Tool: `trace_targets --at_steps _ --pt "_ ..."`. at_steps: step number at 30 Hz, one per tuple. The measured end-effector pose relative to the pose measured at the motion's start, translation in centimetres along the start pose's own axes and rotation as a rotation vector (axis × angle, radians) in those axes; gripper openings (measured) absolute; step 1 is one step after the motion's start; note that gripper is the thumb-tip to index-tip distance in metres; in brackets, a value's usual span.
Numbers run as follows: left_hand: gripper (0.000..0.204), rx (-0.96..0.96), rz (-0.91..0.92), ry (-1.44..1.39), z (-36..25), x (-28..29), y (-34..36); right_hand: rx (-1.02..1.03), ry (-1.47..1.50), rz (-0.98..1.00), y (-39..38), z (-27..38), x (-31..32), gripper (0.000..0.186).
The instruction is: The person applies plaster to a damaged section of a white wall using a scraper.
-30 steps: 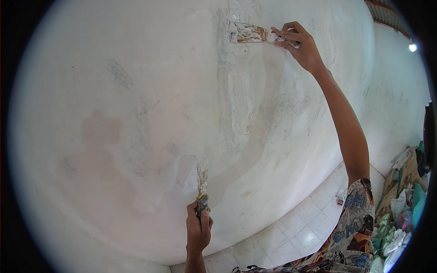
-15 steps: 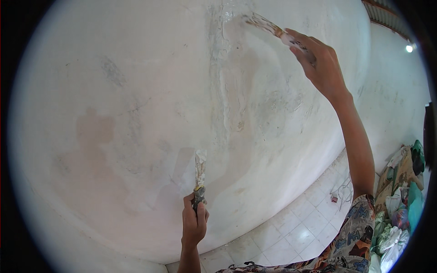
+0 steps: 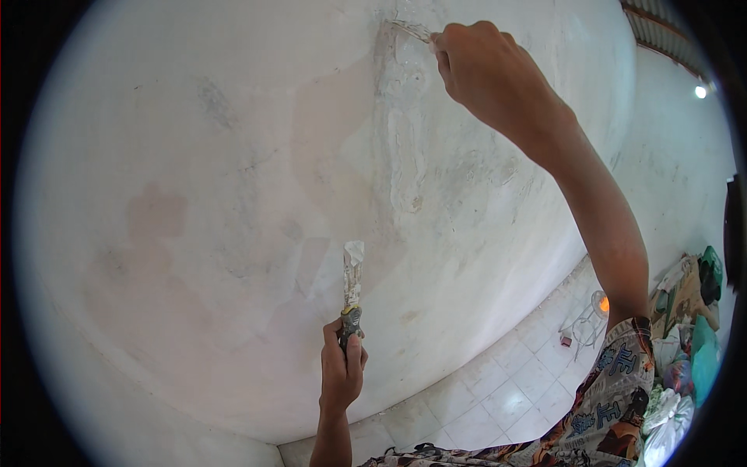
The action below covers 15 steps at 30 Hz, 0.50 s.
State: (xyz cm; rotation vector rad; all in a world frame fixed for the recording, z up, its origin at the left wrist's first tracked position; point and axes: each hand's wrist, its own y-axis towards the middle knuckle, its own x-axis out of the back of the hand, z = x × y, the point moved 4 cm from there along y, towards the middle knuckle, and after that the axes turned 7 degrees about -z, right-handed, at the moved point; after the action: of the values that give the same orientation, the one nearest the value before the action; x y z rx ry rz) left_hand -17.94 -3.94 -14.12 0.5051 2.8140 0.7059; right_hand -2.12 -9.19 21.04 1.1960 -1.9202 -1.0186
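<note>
In front of me stands a whitish plastered wall (image 3: 257,132) with a rough, grey vertical strip of filler (image 3: 405,132). My right hand (image 3: 498,86) is raised to the upper part of that strip, closed on a scraper (image 3: 411,29); its blade meets the wall, and most of its handle is hidden in the fist. Lower down, my left hand (image 3: 342,366) grips the dark handle of a putty knife (image 3: 352,280). This knife points upward, its blade smeared brownish, with white paste at the tip. A gap seems to separate it from the wall.
Pale floor tiles (image 3: 498,397) run along the wall's base. A wire-framed object with an orange glow (image 3: 601,303) stands on them at right, beside a small red item (image 3: 566,341). Plastic bags (image 3: 673,424) and cardboard are heaped at the far right.
My right hand has moved left and turned over, bringing the scraper from the strip's right side onto its upper part. The left hand with the putty knife has shifted slightly right. The orange glow has come into view.
</note>
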Motion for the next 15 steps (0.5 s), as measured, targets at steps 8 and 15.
trace_targets --at_steps 8,15 --pt "0.015 0.001 -0.036 0.003 0.1 0.2 -0.3 -0.013 0.116 0.154 -3.3 0.8 -1.6 0.016" --pt "0.017 -0.016 -0.042 0.015 -0.7 -0.2 -0.3 -0.02 0.119 0.309 -5.7 2.1 -2.9 0.015"
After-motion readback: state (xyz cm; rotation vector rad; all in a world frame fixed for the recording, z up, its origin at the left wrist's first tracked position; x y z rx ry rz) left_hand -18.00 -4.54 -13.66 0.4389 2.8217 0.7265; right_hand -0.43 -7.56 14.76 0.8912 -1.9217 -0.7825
